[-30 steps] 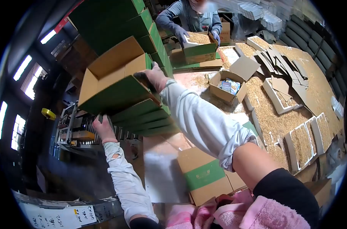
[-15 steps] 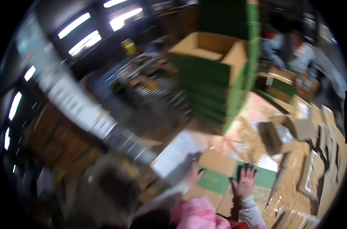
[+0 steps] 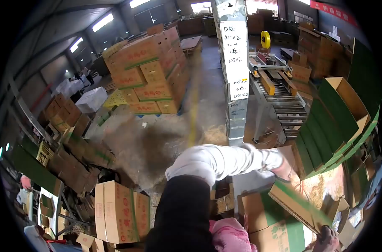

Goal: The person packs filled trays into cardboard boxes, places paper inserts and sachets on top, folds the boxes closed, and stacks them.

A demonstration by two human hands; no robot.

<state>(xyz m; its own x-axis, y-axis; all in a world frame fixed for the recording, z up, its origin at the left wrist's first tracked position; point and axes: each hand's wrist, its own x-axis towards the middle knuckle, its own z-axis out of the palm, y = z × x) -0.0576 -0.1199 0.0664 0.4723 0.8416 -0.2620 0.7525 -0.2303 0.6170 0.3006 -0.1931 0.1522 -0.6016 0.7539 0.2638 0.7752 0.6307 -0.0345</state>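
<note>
A flat brown cardboard piece [image 3: 298, 203] with a green band stands tilted over the table, its corrugated edge towards me. My right hand [image 3: 326, 240] is closed on its lower right corner. My left hand [image 3: 284, 169], at the end of a white sleeve, reaches out near the piece's upper left end. Motion smears its fingers, and I cannot tell whether they touch the cardboard. Below lies a brown and green carton [image 3: 268, 229] with its top flaps closed, and no hand is on it.
Beyond my left hand stands a tall stack of green cartons [image 3: 325, 126]. A pillar [image 3: 235, 63] with handwritten sheets rises ahead, beside a roller conveyor [image 3: 287, 110]. Stacked cartons [image 3: 153, 80] sit on a pallet to the left. Another carton [image 3: 119, 212] stands at lower left.
My view has swung left. Both hands have left the closed carton where they lay spread. The right now grips a flat cardboard piece; the left has stretched forward.
</note>
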